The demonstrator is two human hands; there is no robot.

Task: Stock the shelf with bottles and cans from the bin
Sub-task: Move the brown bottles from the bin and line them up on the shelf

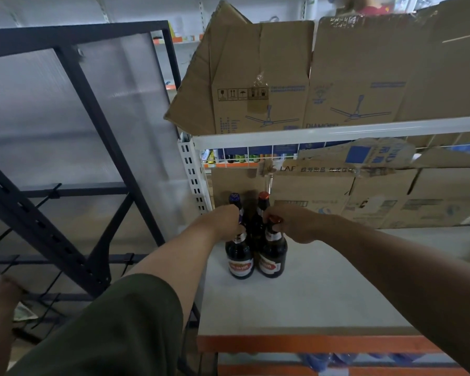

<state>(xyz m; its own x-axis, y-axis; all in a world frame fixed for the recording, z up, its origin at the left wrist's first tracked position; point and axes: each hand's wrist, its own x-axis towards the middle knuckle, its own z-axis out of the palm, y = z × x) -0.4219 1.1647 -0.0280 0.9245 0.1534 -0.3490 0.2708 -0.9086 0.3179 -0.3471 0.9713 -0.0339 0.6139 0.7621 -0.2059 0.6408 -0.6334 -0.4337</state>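
Far left: black metal rack. On white shelf, close to its left upright: left hand curled round neck of front left bottle, cap hidden by fingers. Behind, blue-capped bottle and red-capped bottle. Front right bottle pinched at neck by right hand, just under red cap. All four upright, long axes vertical, caps up. Dark glass; red-and-white labels on front pair, facing camera. Cardboard boxes at back right.
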